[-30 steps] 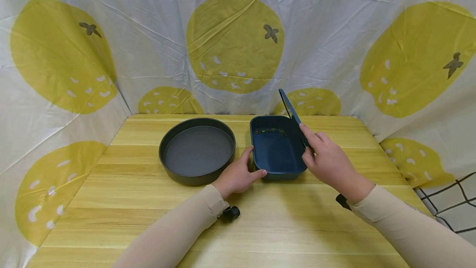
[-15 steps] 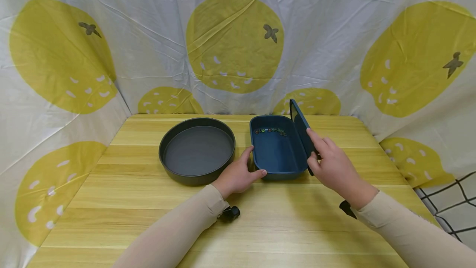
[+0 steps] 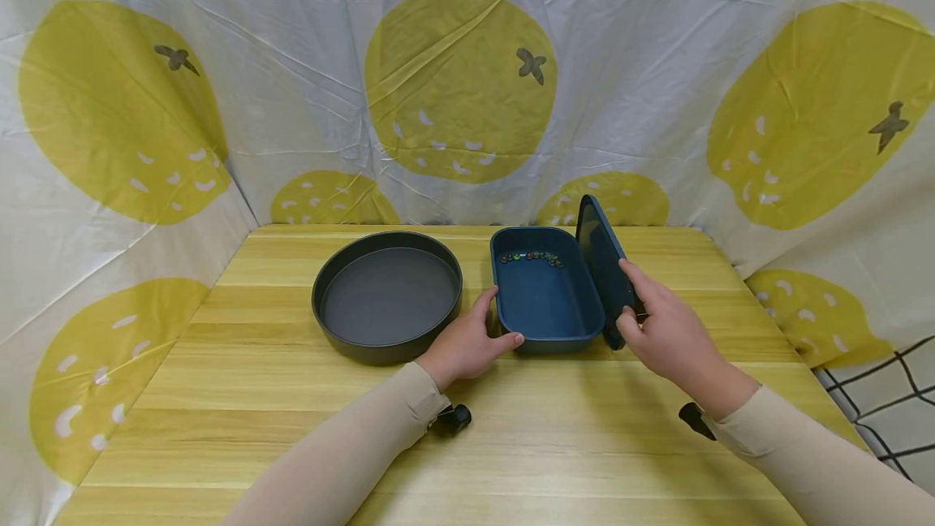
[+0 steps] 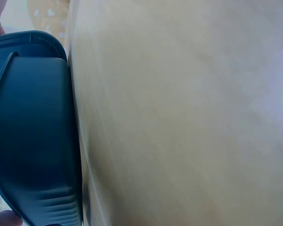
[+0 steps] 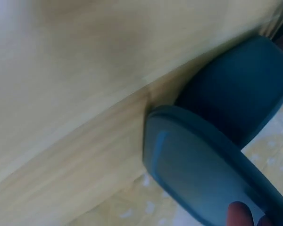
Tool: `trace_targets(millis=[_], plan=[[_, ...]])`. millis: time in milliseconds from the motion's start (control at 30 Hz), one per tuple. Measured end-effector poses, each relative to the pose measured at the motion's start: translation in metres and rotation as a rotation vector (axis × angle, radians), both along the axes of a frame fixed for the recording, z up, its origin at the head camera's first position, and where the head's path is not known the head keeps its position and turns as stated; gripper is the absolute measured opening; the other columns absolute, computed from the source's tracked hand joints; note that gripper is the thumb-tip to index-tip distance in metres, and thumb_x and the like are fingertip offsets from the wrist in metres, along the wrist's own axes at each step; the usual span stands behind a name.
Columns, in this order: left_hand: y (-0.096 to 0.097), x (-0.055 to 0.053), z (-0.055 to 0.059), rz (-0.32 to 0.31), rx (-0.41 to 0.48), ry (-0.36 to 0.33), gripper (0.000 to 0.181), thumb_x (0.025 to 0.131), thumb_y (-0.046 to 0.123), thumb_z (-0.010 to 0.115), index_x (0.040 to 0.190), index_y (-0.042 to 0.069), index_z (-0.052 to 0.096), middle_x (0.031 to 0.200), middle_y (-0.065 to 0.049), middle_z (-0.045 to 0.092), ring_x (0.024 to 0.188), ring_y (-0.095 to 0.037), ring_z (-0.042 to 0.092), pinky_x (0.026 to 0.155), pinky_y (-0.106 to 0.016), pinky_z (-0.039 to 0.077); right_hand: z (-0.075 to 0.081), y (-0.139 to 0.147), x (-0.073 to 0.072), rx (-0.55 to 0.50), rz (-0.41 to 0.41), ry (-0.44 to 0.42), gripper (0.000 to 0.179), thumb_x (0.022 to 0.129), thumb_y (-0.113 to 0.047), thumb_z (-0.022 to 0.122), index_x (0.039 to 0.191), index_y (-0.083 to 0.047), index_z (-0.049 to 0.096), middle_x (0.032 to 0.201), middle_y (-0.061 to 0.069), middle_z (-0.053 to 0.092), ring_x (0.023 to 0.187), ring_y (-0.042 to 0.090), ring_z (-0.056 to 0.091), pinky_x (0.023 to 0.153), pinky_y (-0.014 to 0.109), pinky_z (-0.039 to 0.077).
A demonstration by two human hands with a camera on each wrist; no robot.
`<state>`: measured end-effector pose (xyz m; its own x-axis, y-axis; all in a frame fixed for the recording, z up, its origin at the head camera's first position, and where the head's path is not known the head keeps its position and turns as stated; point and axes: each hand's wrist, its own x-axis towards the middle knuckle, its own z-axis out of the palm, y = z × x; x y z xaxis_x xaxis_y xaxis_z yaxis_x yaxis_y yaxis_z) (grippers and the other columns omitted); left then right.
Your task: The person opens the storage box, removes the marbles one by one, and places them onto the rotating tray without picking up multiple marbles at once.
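A deep blue rectangular box (image 3: pixel 551 307) stands at the centre right of the table, with small round beads or marbles (image 3: pixel 533 257) lined up along its far end. My left hand (image 3: pixel 467 343) holds its near left corner, thumb at the front rim and a finger on the left side. The matching lid (image 3: pixel 605 262) leans on edge along the box's right side. My right hand (image 3: pixel 672 339) grips this lid by its right edge, thumb and fingers on opposite faces. In the right wrist view, the lid (image 5: pixel 198 165) overlaps the box (image 5: pixel 240 89).
A round dark grey pan (image 3: pixel 390 295) stands left of the box, close to my left wrist. The light wooden table (image 3: pixel 219 396) ends at a white cloth (image 3: pixel 292 104) with yellow fruit prints at the back and sides. A black wire grid (image 3: pixel 891 412) shows at the lower right.
My right hand has carried the lid to the right and lower, off the box's opening to its right side. My left hand, the box and the pan have stayed put.
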<state>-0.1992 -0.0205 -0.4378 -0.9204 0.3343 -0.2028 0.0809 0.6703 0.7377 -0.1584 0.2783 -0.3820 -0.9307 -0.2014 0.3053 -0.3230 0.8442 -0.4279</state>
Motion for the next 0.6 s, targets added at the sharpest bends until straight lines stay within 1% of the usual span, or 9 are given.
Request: trace_targets(millis=[67,133,200,267,333,400,500,567,600], plan=[[0.000,0.000,0.000,-0.001,-0.001,-0.003,0.095,0.097,0.061,0.069,0.170,0.031,0.016,0.163,-0.013,0.048,0.134,-0.035,0.062,0.109,-0.053,0.052,0.000,0.003,0.000,0.001,-0.007,0.003,0.071,0.097,-0.004,0.059,0.163,0.000,0.034,0.125,0.033,0.066,0.084,0.031,0.069,0.055,0.028,0.044],[0.000,0.001,0.001,-0.002,-0.002,-0.006,0.095,0.096,0.062,0.068,0.170,0.032,0.016,0.164,-0.013,0.047,0.135,-0.035,0.062,0.109,-0.053,0.052,0.000,0.007,0.001,0.025,-0.016,0.027,0.072,0.096,-0.005,0.064,0.162,0.002,0.035,0.122,0.034,0.067,0.087,0.034,0.072,0.057,0.029,0.047],[0.000,0.001,0.001,-0.004,-0.003,-0.008,0.096,0.096,0.063,0.068,0.170,0.032,0.016,0.164,-0.013,0.047,0.134,-0.035,0.062,0.108,-0.053,0.052,0.000,0.011,0.002,0.062,-0.026,0.061,0.074,0.095,-0.006,0.069,0.160,0.005,0.036,0.115,0.034,0.069,0.082,0.034,0.071,0.055,0.029,0.047],[-0.001,0.001,0.001,-0.005,-0.006,-0.008,0.096,0.096,0.063,0.068,0.170,0.032,0.015,0.164,-0.013,0.047,0.133,-0.035,0.063,0.107,-0.053,0.053,0.000,0.016,0.004,0.101,-0.039,0.091,0.077,0.093,-0.008,0.074,0.159,0.008,0.037,0.113,0.035,0.069,0.076,0.032,0.069,0.054,0.029,0.046],[-0.001,0.002,0.002,-0.005,-0.010,-0.005,0.096,0.097,0.062,0.068,0.170,0.032,0.015,0.163,-0.014,0.048,0.132,-0.034,0.064,0.106,-0.052,0.053,0.000,0.020,0.005,0.136,-0.051,0.115,0.081,0.092,-0.010,0.078,0.158,0.011,0.036,0.115,0.036,0.068,0.075,0.035,0.070,0.051,0.032,0.047],[-0.001,0.002,0.002,-0.005,-0.011,-0.003,0.095,0.097,0.061,0.068,0.170,0.032,0.014,0.163,-0.014,0.049,0.133,-0.034,0.064,0.106,-0.052,0.053,0.000,0.024,0.006,0.155,-0.061,0.134,0.085,0.090,-0.012,0.081,0.157,0.013,0.036,0.118,0.039,0.067,0.078,0.040,0.072,0.052,0.037,0.052],[-0.001,0.002,0.002,-0.005,-0.009,-0.002,0.095,0.097,0.060,0.068,0.170,0.032,0.014,0.162,-0.015,0.049,0.134,-0.034,0.062,0.107,-0.053,0.053,-0.001,0.030,0.007,0.170,-0.077,0.146,0.090,0.088,-0.015,0.085,0.156,0.016,0.035,0.117,0.040,0.067,0.085,0.045,0.073,0.056,0.045,0.056],[-0.001,0.001,0.002,-0.005,-0.005,-0.004,0.094,0.098,0.060,0.068,0.170,0.032,0.015,0.162,-0.015,0.049,0.136,-0.035,0.061,0.108,-0.053,0.052,-0.002,0.035,0.007,0.181,-0.093,0.140,0.092,0.088,-0.018,0.087,0.155,0.017,0.034,0.111,0.038,0.069,0.082,0.044,0.072,0.056,0.045,0.056],[-0.001,0.001,0.002,-0.004,-0.006,-0.005,0.094,0.098,0.060,0.068,0.170,0.031,0.015,0.162,-0.015,0.049,0.136,-0.035,0.061,0.109,-0.053,0.052,-0.003,0.037,0.007,0.186,-0.102,0.129,0.093,0.088,-0.020,0.087,0.155,0.017,0.034,0.107,0.036,0.069,0.079,0.042,0.071,0.054,0.043,0.054]])
